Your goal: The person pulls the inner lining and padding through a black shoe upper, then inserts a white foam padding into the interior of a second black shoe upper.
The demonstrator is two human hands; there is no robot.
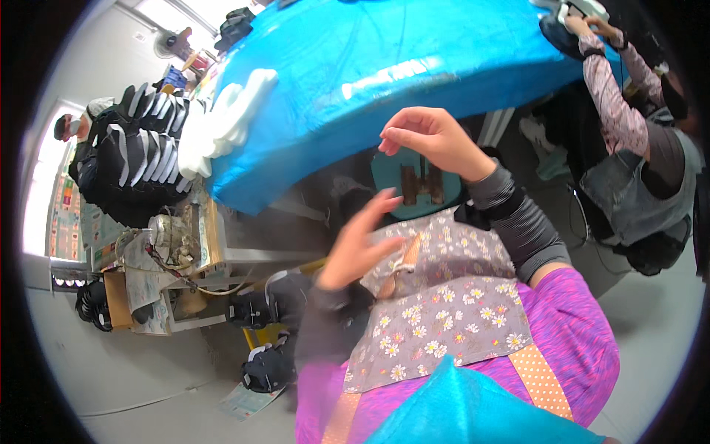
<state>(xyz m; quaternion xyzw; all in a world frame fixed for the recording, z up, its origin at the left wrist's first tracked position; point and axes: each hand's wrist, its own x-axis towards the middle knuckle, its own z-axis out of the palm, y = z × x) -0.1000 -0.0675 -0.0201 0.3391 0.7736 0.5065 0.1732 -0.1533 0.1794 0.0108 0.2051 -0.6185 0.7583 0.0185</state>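
Over the lap, at the centre: both hands are raised and hold nothing.
Left hand [359,244]: open, fingers stretched and slightly blurred, hovering just above the floral cloth; whether it touches the cloth I cannot tell.
Right hand [433,140]: at 12 o'clock from the left one, loosely curled, thumb and fingertips near each other but nothing visible between them.
Floral cloth [444,311]: grey fabric with small white flowers, lying across the lap at 6 o'clock from the hands, over purple clothing.
Handling: I judge the cloth light, soft and limp; it will fold and slide, so an edge or a corner is the better place to take it.
Teal seat [418,181]: below the right hand, with brown rusty fittings.
Bench [355,66]: covered with a blue sheet, from 10 to 1 o'clock; white foam pieces [229,118] lie at its left end.
Black shoe parts [144,148]: stacked at 9 o'clock.
Small machine [174,237]: with wires, at 8 o'clock, close to the left knee.
Another person [629,148]: at 2 o'clock, working on the bench corner, well apart.
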